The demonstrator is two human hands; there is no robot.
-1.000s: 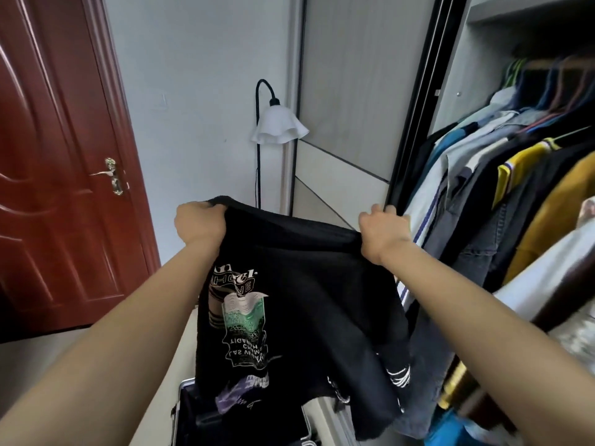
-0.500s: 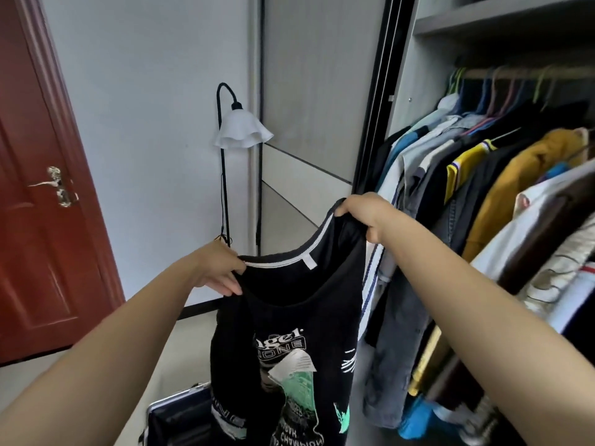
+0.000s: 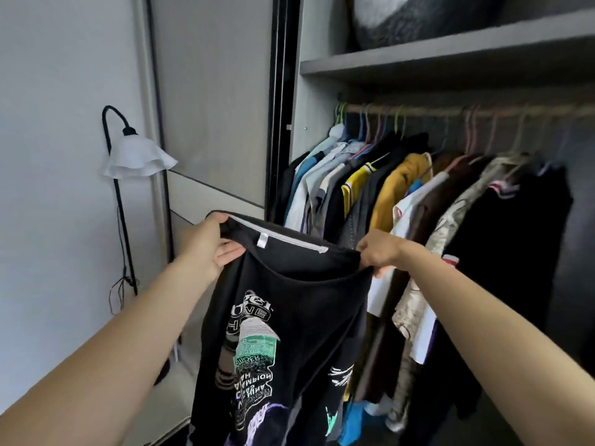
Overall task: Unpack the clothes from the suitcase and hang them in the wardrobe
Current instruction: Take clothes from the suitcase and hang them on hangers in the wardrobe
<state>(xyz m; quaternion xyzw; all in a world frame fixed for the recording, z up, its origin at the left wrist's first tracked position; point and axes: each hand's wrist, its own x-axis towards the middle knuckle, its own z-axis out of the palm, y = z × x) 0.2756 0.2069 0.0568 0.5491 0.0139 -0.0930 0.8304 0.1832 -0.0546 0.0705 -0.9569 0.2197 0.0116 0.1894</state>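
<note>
A black T-shirt (image 3: 309, 317) with a white, green and purple print hangs in front of me, its neck opening stretched wide, the white inner neck tape and label showing. My left hand (image 3: 209, 243) grips the left side of the neckline. My right hand (image 3: 380, 252) pinches the right side. The shirt is held just left of the open wardrobe (image 3: 450, 62), where many garments (image 3: 418, 214) hang on coloured hangers from the rail (image 3: 450, 109). The suitcase is out of view.
A black floor lamp (image 3: 135, 156) with a white shade stands against the wall at left. The wardrobe's sliding door (image 3: 219, 107) sits between lamp and rail. A dark bundle (image 3: 412, 17) lies on the shelf above the rail.
My view has swung right, toward the wardrobe; the red door has left the frame. Both hands now spread the neckline level and wider, the right hand lower than before.
</note>
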